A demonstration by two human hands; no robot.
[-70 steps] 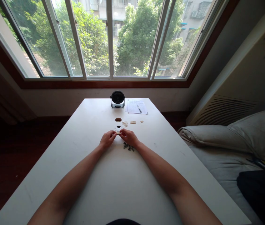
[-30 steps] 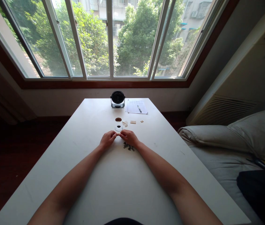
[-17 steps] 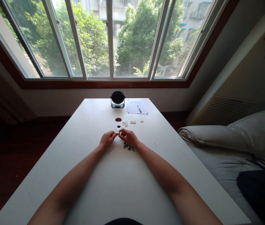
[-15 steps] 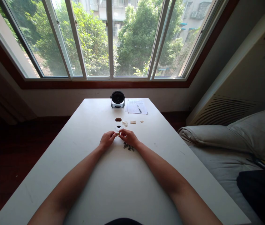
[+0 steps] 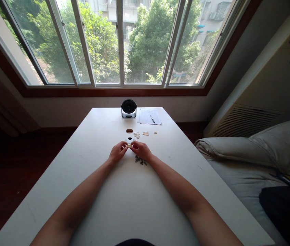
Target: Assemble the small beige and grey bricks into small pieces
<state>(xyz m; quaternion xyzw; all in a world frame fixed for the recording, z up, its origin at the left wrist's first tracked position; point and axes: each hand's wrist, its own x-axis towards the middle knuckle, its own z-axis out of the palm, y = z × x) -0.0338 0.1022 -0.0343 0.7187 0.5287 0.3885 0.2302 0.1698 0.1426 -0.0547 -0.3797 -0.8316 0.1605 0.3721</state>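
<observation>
Pinched between left hand point(image 5: 118, 152) and right hand point(image 5: 141, 150), both nearly closed: small tan brick point(image 5: 129, 145), just beside round white piece point(image 5: 129, 140).

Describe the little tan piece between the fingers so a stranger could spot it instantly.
On the white table below the window, find the left hand and right hand meeting. The small tan piece sits pinched between their fingertips, below a round black-and-white disc. Unlike the tan pieces lying farther up the table, it is held.

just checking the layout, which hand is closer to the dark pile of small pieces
Right. The right hand sits just beyond the dark pile; the left hand is farther off, to the pile's left.
</observation>
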